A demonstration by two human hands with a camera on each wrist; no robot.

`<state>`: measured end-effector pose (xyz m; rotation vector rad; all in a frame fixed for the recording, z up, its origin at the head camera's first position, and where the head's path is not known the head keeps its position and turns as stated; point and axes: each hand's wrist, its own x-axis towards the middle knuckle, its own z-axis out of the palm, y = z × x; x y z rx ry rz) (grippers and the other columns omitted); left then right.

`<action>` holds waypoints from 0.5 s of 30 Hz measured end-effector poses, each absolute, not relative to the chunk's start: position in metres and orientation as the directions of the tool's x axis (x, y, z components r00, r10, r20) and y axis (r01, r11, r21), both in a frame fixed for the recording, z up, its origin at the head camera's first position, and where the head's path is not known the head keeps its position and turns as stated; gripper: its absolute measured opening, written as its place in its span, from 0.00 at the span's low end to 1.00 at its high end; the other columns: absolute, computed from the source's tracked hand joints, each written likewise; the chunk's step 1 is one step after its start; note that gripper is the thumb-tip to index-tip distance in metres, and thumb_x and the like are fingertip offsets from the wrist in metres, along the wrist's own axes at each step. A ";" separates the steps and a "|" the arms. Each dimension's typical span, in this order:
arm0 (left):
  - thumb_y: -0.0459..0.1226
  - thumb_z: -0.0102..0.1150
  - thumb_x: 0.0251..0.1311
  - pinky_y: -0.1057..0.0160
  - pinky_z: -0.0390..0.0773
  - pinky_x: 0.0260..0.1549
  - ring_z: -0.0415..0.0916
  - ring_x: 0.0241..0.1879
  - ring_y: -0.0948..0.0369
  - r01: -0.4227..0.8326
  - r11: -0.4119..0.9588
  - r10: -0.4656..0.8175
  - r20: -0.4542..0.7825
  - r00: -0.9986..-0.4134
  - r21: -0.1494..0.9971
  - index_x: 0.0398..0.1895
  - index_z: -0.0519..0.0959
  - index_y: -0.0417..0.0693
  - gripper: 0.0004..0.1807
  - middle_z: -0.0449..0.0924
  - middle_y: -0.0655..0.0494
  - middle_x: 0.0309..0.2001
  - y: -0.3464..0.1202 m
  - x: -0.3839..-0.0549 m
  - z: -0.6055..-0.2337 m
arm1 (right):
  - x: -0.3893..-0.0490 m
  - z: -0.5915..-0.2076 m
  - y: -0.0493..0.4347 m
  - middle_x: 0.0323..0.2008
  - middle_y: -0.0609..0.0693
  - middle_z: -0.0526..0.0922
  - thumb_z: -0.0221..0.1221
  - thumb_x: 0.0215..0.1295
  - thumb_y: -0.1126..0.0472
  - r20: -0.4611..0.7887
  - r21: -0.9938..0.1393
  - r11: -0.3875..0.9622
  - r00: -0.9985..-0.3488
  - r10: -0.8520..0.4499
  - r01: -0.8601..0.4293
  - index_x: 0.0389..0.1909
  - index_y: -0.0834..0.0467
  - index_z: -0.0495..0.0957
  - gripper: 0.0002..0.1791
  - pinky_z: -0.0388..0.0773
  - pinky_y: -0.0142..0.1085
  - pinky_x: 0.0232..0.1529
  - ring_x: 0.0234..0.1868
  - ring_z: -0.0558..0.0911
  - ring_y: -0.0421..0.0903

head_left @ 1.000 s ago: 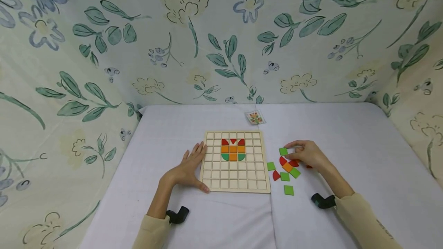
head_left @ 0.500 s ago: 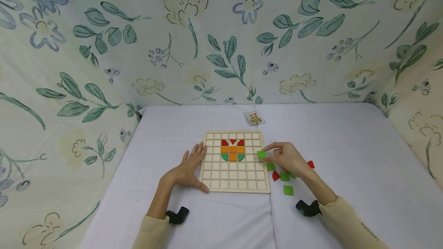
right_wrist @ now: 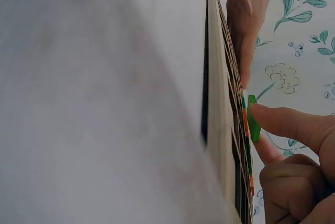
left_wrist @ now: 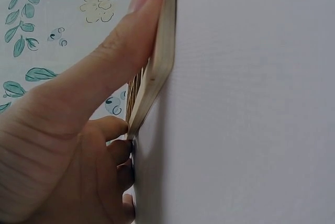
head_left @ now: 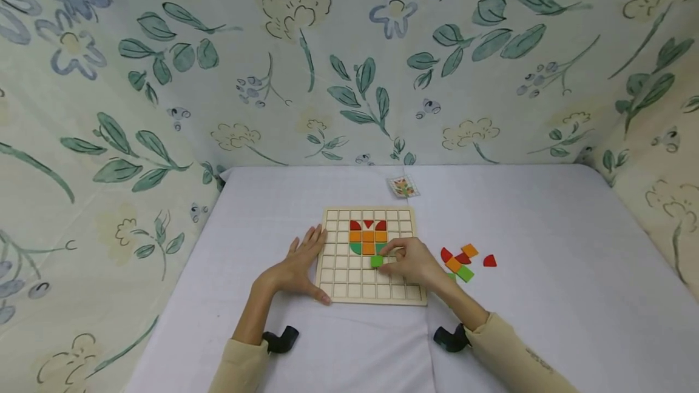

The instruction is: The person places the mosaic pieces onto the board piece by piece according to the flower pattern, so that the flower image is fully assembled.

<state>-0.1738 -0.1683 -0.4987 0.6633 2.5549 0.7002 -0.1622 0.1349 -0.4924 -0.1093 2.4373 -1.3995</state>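
A square wooden grid board (head_left: 338, 275) lies on the table, with red, orange and dark green pieces set in its upper middle cells. My right hand (head_left: 411, 262) pinches a light green square tile (head_left: 377, 261) between thumb and fingers, just below the set pieces. In the right wrist view that green tile (right_wrist: 253, 118) stands slightly off the board's face. My left hand (head_left: 295, 265) rests at the board's left side with fingers spread. In the left wrist view the left thumb (left_wrist: 120, 51) lies along the board's near edge, while the other fingers touch its side.
Loose pieces lie right of the board, among them an orange square (head_left: 469, 250), a green square (head_left: 465, 273) and a red quarter-round piece (head_left: 489, 261). My right forearm hides part of that area. A small pattern card (head_left: 403, 186) lies behind the board.
My right hand has picked up the green tile from the loose pieces and carried it left over the board to below the set pieces. The left hand has stayed in place.
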 end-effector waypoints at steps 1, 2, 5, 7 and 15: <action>0.57 0.87 0.34 0.37 0.29 0.81 0.22 0.84 0.46 0.334 0.762 0.537 -0.252 -0.805 0.554 0.84 0.34 0.41 0.84 0.25 0.45 0.85 -0.168 -0.174 -0.498 | -0.162 -0.493 0.133 0.12 0.43 0.58 0.76 0.55 0.62 -0.234 -0.852 0.516 -0.946 -0.226 0.088 0.41 0.55 0.87 0.13 0.52 0.29 0.17 0.14 0.56 0.40; 0.57 0.87 0.34 0.36 0.29 0.81 0.22 0.84 0.46 0.335 0.763 0.536 -0.251 -0.806 0.553 0.84 0.34 0.41 0.84 0.25 0.44 0.85 -0.169 -0.174 -0.498 | -0.162 -0.493 0.132 0.12 0.43 0.58 0.77 0.54 0.62 -0.228 -0.852 0.517 -0.947 -0.226 0.082 0.41 0.55 0.88 0.13 0.52 0.29 0.17 0.14 0.56 0.40; 0.57 0.87 0.34 0.36 0.29 0.81 0.23 0.84 0.45 0.338 0.760 0.537 -0.244 -0.807 0.554 0.84 0.35 0.40 0.84 0.26 0.43 0.85 -0.168 -0.174 -0.498 | -0.162 -0.494 0.129 0.12 0.42 0.58 0.77 0.53 0.62 -0.213 -0.851 0.521 -0.951 -0.222 0.069 0.41 0.56 0.88 0.14 0.52 0.29 0.17 0.14 0.56 0.39; 0.57 0.87 0.34 0.36 0.29 0.81 0.23 0.85 0.45 0.339 0.762 0.538 -0.249 -0.806 0.551 0.84 0.34 0.41 0.84 0.25 0.44 0.85 -0.168 -0.174 -0.499 | -0.161 -0.494 0.128 0.12 0.43 0.58 0.77 0.53 0.63 -0.207 -0.851 0.522 -0.954 -0.215 0.067 0.41 0.56 0.88 0.14 0.51 0.29 0.16 0.14 0.56 0.39; 0.57 0.87 0.34 0.37 0.29 0.82 0.22 0.84 0.46 0.328 0.764 0.535 -0.262 -0.803 0.555 0.84 0.33 0.42 0.84 0.24 0.45 0.85 -0.169 -0.174 -0.498 | -0.162 -0.496 0.128 0.12 0.43 0.59 0.76 0.54 0.63 -0.201 -0.854 0.516 -0.958 -0.202 0.070 0.41 0.55 0.89 0.13 0.51 0.28 0.16 0.14 0.56 0.39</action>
